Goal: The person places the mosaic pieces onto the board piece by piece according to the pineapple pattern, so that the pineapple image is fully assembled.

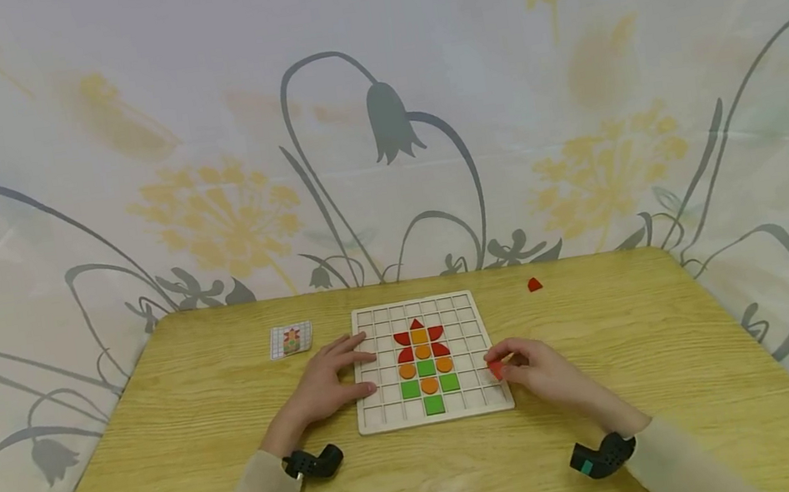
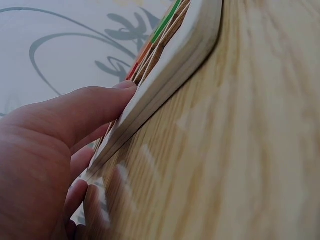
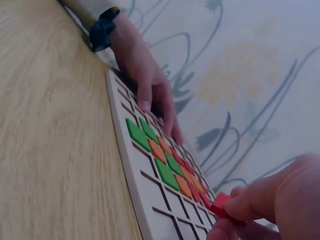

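A pale wooden grid board (image 1: 461,329) lies on the table with flat coloured pieces set in its squares. Red pieces stand round an orange square (image 1: 418,336) at the top; orange circles and green squares (image 1: 434,405) lie below. My left hand (image 1: 322,386) rests on the board's left edge, its thumb (image 2: 102,107) and fingertips touching the rim. At the right edge, my right hand (image 1: 545,374) pinches a small red piece (image 3: 220,206) between thumb and fingers, over the rim. The fingers partly cover the piece's outline.
A small picture card (image 1: 291,340) with a similar coloured pattern lies left of the board. One loose red quarter-circle piece (image 1: 534,284) sits near the table's back right. Behind the wooden table (image 1: 183,410) hangs a flower-patterned backdrop (image 1: 391,221).
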Available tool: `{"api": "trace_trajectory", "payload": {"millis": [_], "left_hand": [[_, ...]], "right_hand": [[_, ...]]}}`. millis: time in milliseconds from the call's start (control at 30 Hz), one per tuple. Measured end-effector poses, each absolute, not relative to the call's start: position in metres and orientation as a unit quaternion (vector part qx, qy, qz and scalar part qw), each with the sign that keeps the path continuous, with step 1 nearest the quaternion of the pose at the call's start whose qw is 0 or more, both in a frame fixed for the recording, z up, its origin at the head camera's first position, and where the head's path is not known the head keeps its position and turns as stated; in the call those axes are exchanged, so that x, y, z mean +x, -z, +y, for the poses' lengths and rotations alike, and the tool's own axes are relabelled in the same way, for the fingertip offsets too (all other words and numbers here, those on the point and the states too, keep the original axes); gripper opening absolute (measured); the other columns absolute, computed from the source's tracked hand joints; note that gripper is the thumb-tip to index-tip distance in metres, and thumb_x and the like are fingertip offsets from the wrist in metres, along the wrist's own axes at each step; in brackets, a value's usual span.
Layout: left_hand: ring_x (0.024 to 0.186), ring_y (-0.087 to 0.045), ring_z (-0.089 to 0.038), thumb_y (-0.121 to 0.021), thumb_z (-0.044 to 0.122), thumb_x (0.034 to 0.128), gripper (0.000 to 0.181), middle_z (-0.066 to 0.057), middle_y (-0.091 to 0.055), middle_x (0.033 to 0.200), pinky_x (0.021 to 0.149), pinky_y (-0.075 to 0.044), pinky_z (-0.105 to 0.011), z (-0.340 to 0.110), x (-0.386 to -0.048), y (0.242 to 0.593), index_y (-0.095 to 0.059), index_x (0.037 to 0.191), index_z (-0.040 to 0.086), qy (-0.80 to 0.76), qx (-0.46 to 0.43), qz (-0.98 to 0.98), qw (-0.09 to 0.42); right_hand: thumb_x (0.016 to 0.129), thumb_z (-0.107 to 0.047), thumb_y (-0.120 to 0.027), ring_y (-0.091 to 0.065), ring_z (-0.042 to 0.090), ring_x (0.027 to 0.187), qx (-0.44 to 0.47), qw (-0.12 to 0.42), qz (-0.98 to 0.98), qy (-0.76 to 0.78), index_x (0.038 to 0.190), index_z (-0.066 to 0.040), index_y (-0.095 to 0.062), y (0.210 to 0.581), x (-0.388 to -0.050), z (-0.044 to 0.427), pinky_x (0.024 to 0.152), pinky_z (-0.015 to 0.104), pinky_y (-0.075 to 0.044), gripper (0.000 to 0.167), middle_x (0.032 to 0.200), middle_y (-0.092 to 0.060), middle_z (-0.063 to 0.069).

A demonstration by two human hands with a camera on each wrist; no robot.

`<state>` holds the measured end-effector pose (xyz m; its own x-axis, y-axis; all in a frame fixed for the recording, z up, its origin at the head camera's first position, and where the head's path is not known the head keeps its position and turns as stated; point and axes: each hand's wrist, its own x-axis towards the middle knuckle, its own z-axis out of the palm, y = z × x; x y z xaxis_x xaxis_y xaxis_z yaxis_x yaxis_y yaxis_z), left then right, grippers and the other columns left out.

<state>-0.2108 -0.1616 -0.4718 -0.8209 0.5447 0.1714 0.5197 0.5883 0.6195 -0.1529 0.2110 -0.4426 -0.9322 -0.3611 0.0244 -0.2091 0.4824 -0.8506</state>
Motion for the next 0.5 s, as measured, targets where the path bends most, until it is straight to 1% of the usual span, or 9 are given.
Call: {"api": "trace_trajectory", "payload": {"millis": [100, 233, 367, 500], "left_hand": [[0.145, -0.027, -0.039, -0.077, 0.031, 0.0873, 0.043, -0.01, -0.042, 0.155, 0.112, -0.022, -0.064, -0.161, -0.211, 0.472, -0.071, 0.125, 0.012, -0.345, 0.298, 0.89, 0.02], [0.146, -0.027, -0.038, -0.077, 0.032, 0.0874, 0.043, -0.009, -0.042, 0.155, 0.112, -0.022, -0.063, -0.161, -0.211, 0.472, -0.07, 0.125, 0.013, -0.342, 0.296, 0.891, 0.021], [0.145, -0.028, -0.039, -0.076, 0.032, 0.0877, 0.043, -0.009, -0.043, 0.154, 0.112, -0.022, -0.064, -0.161, -0.211, 0.472, -0.07, 0.125, 0.013, -0.341, 0.296, 0.892, 0.02], [0.145, -0.028, -0.039, -0.077, 0.033, 0.0876, 0.043, -0.009, -0.043, 0.154, 0.112, -0.022, -0.064, -0.161, -0.21, 0.471, -0.07, 0.125, 0.013, -0.34, 0.296, 0.892, 0.018]], "right_hand": [[0.097, -0.001, -0.058, -0.058, 0.021, 0.093, -0.194, 0.081, 0.858, 0.469, 0.119, -0.004, -0.067, 0.443, -0.15, 0.202, 0.078, 0.028, -0.049, 0.024, 0.116, -0.064, 0.01], [0.096, 0.0, -0.059, -0.059, 0.018, 0.09, -0.205, 0.067, 0.861, 0.46, 0.113, -0.007, -0.07, 0.444, -0.147, 0.192, 0.078, 0.028, -0.05, 0.022, 0.112, -0.065, 0.006], [0.093, -0.002, -0.066, -0.061, 0.015, 0.083, -0.208, 0.042, 0.861, 0.463, 0.106, -0.007, -0.072, 0.446, -0.146, 0.183, 0.072, 0.027, -0.052, 0.015, 0.102, -0.068, 0.002], [0.089, -0.003, -0.072, -0.06, 0.012, 0.076, -0.214, 0.026, 0.858, 0.467, 0.102, -0.008, -0.073, 0.45, -0.147, 0.174, 0.066, 0.026, -0.052, 0.014, 0.094, -0.07, -0.001]]}}
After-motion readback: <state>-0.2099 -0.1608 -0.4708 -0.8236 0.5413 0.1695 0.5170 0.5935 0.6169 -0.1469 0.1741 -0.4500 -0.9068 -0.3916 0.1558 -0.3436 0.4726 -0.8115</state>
